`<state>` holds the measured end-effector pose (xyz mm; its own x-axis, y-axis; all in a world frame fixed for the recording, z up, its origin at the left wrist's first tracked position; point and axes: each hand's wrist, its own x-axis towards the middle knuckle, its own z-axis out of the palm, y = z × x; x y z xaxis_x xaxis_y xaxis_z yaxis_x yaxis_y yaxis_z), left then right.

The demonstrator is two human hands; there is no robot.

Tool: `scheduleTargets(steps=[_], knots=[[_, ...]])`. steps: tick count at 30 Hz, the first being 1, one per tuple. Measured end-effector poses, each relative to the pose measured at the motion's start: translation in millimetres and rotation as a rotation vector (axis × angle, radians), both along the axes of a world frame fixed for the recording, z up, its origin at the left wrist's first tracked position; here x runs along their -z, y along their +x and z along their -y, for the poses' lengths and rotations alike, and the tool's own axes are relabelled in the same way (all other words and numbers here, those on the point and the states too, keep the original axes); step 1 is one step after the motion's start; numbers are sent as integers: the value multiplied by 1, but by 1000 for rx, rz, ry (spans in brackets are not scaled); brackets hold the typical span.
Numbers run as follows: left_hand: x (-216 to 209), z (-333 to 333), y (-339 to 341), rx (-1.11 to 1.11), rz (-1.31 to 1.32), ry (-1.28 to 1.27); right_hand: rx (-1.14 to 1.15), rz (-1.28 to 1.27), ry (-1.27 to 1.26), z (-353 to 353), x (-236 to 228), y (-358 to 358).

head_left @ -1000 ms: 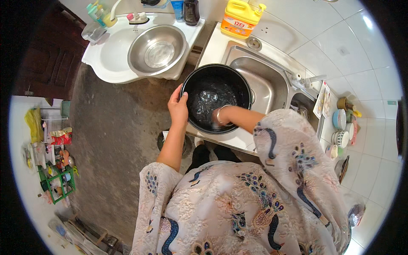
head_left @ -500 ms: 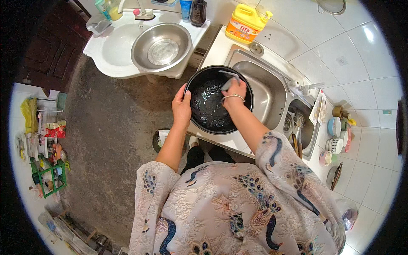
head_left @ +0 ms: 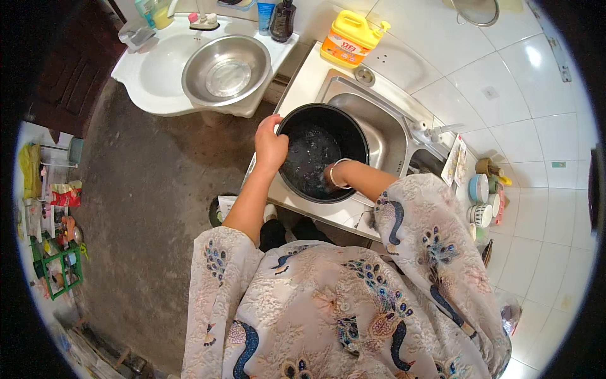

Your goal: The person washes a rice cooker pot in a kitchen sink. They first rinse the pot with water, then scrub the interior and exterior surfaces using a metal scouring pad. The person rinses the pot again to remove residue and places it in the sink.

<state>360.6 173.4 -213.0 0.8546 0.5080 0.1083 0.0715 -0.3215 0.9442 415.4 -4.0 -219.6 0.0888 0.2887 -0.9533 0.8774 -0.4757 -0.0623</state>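
White basin upper left, steel bowl inside. Steel sink beside it. Black pot on sink's front edge. Yellow detergent jug, red label, behind sink. Left hand clamped on pot rim. Right hand deep inside pot, grip cannot be told.

- The head camera is looking steeply down from above the person's patterned sleeves, close over the black pot.
- Fisheye bending is curving the steel sink and tiled wall toward the rim.

Loose pale garment — blue peacock print, short wide sleeves — bangle at right wrist
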Motion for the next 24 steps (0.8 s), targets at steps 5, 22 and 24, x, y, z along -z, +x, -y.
scheduleTargets(steps=[5, 22, 24], knots=[[-17, 2, -6, 140, -59, 153, -428, 746, 364, 16, -10, 36], [-5, 19, -10, 107, 18, 103, -337, 703, 408, 41, -9, 28], [-9, 20, -13, 71, 57, 65, -277, 529, 151, 29, -57, 12]])
